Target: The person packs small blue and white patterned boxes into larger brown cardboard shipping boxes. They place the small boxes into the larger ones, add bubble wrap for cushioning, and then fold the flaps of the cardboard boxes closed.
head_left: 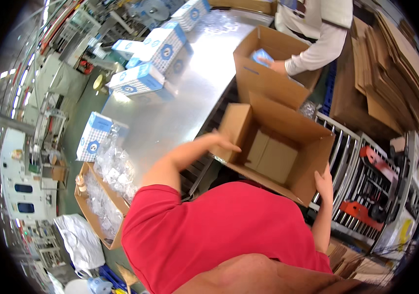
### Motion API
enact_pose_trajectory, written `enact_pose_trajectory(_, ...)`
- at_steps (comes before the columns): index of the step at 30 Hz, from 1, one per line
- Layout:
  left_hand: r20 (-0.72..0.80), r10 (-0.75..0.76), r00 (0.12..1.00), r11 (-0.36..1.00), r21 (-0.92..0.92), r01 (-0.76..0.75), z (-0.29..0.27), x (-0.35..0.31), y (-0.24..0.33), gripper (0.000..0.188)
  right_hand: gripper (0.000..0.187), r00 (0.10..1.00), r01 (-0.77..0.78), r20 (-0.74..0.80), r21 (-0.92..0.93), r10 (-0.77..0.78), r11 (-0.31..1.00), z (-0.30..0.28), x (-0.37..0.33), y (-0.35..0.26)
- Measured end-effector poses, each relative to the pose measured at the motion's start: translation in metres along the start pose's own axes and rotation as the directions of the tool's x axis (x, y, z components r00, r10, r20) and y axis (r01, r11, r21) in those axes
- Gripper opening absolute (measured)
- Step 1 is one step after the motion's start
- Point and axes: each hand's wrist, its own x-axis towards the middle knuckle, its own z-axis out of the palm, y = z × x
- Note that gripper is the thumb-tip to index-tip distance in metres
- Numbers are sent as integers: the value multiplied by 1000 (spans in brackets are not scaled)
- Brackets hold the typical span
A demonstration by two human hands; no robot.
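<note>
In front of me stands a brown cardboard box (273, 157), top side up, its inside showing a bare bottom with a centre seam. My left hand (225, 142) lies against the box's left flap (235, 127), fingers stretched toward the inside. At the right wall, my right hand (323, 182) grips the edge. Just beyond is a second cardboard box (273, 78), where a co-worker's hand (279, 66) holds a small blue carton (262, 57).
A metal table (190, 108) carries several blue-and-white cartons (138, 81). Clear plastic packaging (105, 210) fills a low box at left. A roller conveyor (342, 152) with a red-and-black machine (361, 213) lies right; flattened cardboard (391, 63) leans behind.
</note>
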Motion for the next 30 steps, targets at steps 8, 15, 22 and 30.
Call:
enact_pose_trajectory(8, -158, 254, 954, 824, -482, -299, 18, 34, -47, 40, 53, 978, -167, 156, 181, 139, 969, 33, 55, 2)
enact_pose_trajectory(15, -761, -279, 585, 956, -160, 247, -153, -67, -405, 85, 65, 919, -301, 324, 206, 225, 931, 118, 79, -84)
enact_pose_trajectory(22, -537, -387, 750, 875, 45, 483, -159, -61, -567, 102, 70, 936, 120, -270, -353, -224, 928, 120, 114, -131)
enact_pose_trajectory(30, -635, 315, 706, 913, 1, -407, -139, -80, -350, 61, 92, 702, 712, 469, -471, -536, 520, 319, 170, -330)
